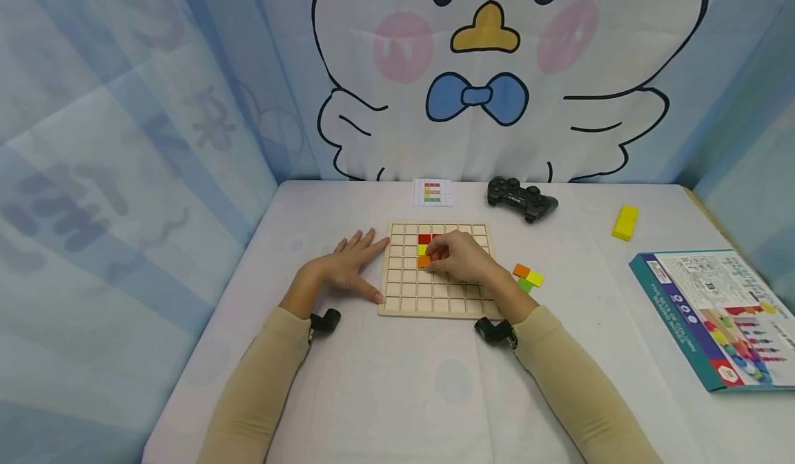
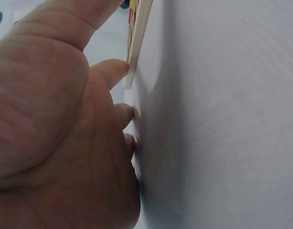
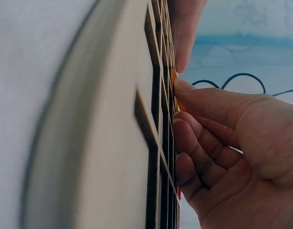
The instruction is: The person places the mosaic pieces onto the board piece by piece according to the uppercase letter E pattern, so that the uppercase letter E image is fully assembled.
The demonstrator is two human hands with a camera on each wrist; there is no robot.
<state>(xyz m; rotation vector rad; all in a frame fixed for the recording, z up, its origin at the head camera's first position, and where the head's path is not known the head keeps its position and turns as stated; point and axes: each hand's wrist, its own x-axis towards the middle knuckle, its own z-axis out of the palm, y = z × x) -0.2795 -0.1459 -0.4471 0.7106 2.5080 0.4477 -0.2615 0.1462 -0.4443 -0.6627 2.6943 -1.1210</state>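
Note:
A wooden grid board (image 1: 404, 298) lies on the table with square cells. Red (image 1: 424, 239), yellow (image 1: 422, 250) and orange (image 1: 423, 262) tiles sit in one column of it, partly covered by my right hand (image 1: 462, 257). That hand's thumb and fingers pinch an orange tile (image 3: 184, 108) close over the cells, its remaining fingers curled against the board. My left hand (image 1: 348, 267) rests spread on the table at the board's left side, thumb and forefinger at the edge. In the left wrist view the palm of the left hand (image 2: 84, 124) faces the board's side.
Loose orange (image 1: 521, 271), yellow (image 1: 535, 279) and green (image 1: 525, 285) tiles lie right of the board. Behind it are a card with a coloured pattern (image 1: 433, 192) and a black game controller (image 1: 523, 199). A yellow block (image 1: 625, 223) and a flat puzzle box (image 1: 720, 319) lie at the right.

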